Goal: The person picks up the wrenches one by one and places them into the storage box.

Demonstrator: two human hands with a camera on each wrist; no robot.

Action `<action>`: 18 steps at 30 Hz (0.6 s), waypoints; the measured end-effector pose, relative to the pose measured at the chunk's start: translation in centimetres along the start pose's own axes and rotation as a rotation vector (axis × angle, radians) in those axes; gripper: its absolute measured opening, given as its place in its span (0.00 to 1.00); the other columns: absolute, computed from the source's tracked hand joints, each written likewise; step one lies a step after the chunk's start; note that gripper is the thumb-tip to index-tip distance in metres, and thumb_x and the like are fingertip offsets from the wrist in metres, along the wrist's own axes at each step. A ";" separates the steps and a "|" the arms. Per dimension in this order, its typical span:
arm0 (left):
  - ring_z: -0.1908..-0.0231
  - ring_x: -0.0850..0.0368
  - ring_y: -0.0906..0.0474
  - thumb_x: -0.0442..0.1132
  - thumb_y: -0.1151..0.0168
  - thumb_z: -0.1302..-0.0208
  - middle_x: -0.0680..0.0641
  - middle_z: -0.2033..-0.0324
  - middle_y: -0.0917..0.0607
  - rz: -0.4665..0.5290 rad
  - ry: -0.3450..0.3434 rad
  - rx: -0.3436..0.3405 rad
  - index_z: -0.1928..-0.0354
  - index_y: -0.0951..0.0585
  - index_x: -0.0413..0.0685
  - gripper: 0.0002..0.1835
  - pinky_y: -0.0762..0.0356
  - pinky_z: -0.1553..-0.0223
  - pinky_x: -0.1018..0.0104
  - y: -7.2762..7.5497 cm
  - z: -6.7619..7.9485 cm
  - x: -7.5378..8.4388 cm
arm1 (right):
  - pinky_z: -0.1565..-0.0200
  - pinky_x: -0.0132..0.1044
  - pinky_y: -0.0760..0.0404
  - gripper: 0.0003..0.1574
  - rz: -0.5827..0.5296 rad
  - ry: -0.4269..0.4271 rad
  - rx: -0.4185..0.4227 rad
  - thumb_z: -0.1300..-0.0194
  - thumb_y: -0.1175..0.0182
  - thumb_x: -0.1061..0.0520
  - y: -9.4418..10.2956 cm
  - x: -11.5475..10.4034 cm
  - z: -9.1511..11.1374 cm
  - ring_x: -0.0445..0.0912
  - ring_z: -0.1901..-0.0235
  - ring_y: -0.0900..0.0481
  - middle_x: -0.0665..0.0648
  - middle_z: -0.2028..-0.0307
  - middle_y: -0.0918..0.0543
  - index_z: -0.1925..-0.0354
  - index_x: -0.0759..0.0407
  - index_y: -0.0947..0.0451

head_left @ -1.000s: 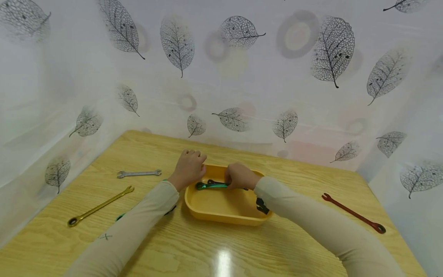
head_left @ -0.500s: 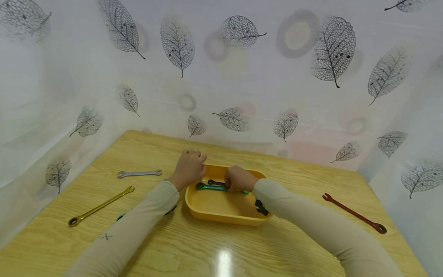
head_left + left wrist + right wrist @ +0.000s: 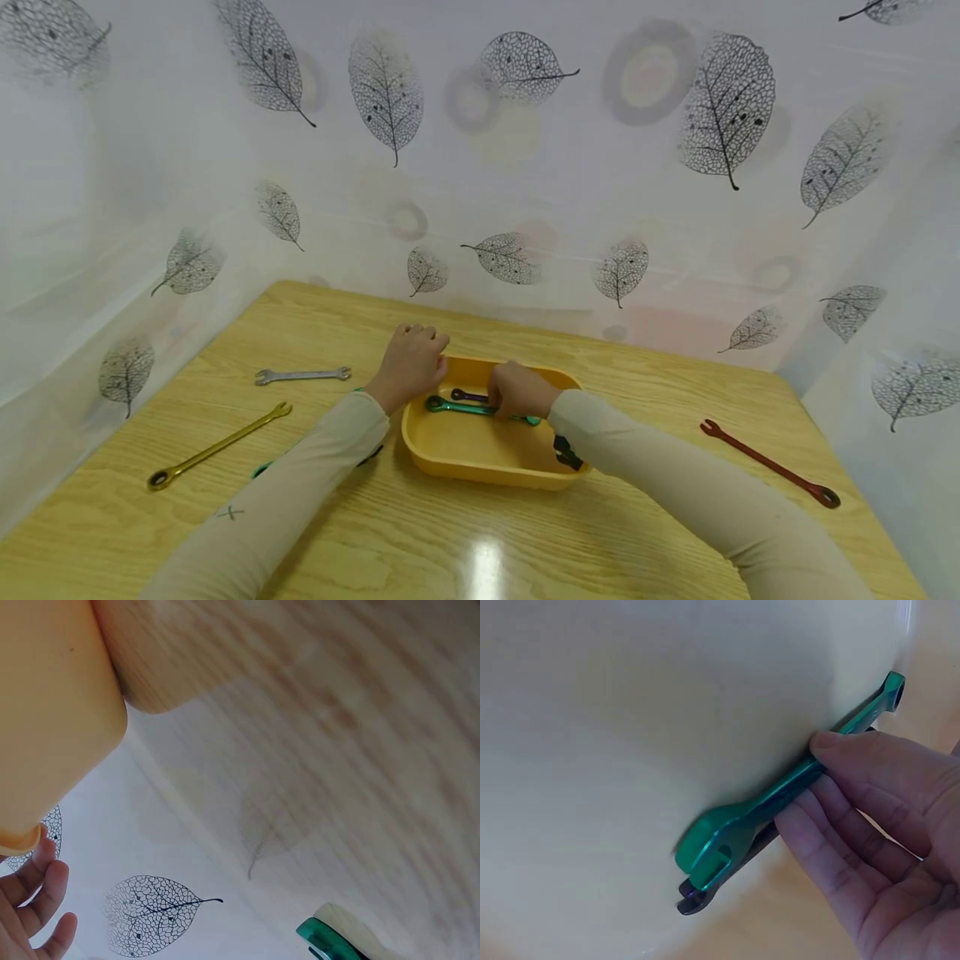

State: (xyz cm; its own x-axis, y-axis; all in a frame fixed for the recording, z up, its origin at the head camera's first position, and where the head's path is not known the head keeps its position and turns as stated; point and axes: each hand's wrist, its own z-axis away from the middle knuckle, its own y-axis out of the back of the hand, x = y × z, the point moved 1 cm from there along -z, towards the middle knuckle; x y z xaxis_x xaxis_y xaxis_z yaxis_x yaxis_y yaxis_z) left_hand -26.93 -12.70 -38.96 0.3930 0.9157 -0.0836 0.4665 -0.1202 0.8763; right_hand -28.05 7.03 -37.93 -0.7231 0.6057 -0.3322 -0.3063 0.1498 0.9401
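In the head view, my left hand (image 3: 411, 362) holds the back left corner of a yellow plastic tray (image 3: 480, 473). The left wrist view shows its fingers (image 3: 54, 889) curled by the rim. Inside the tray, my right hand (image 3: 519, 392) pinches a green combination wrench (image 3: 459, 407) near mid-shaft, thumb on one side and fingers on the other. Right behind it, along the tray's back side, lies a smaller dark purple wrench (image 3: 468, 396), partly hidden by the hand. The right wrist view has the green wrench (image 3: 795, 780) overlapping the purple one (image 3: 694, 902).
Left of the tray lie a silver open-end wrench (image 3: 302, 376) and a gold combination wrench (image 3: 217, 447). A green piece (image 3: 261, 469) peeks out beside the left sleeve. On the right side of the wooden table (image 3: 420, 550) lies a red wrench (image 3: 768, 462). Leaf-patterned curtains surround the table.
The green wrench has shifted slightly toward the tray's front, and its right end has come into view. More of the purple wrench shows behind it. The left hand has stayed on the tray.
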 end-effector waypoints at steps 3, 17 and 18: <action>0.62 0.48 0.20 0.42 0.42 0.44 0.45 0.65 0.16 -0.001 0.001 -0.003 0.59 0.19 0.47 0.12 0.26 0.52 0.51 0.0 0.0 0.0 | 0.72 0.29 0.21 0.03 0.004 -0.001 -0.001 0.53 0.31 0.67 -0.1 0.1 -0.1 0.38 0.78 0.22 0.54 0.76 0.14 0.76 0.61 0.15; 0.63 0.48 0.20 0.41 0.41 0.44 0.45 0.66 0.16 0.011 -0.003 0.017 0.61 0.19 0.47 0.10 0.26 0.53 0.50 0.2 0.0 0.1 | 0.68 0.32 0.19 0.06 -0.006 -0.046 0.002 0.54 0.29 0.66 -0.4 0.2 0.0 0.42 0.73 0.18 0.55 0.73 0.13 0.73 0.61 0.14; 0.63 0.48 0.20 0.41 0.41 0.44 0.45 0.66 0.16 0.011 -0.004 0.018 0.62 0.19 0.47 0.10 0.26 0.53 0.50 0.2 0.0 0.1 | 0.69 0.32 0.19 0.06 -0.005 -0.046 0.001 0.54 0.29 0.66 -0.4 0.2 0.0 0.42 0.73 0.18 0.55 0.73 0.13 0.73 0.61 0.14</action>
State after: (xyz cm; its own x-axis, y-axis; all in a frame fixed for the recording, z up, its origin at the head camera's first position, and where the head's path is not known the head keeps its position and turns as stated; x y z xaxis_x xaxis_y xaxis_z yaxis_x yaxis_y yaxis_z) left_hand -26.79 -12.59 -38.84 0.4010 0.9129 -0.0760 0.4765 -0.1370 0.8684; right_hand -28.06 7.13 -38.36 -0.6922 0.6401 -0.3334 -0.3097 0.1538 0.9383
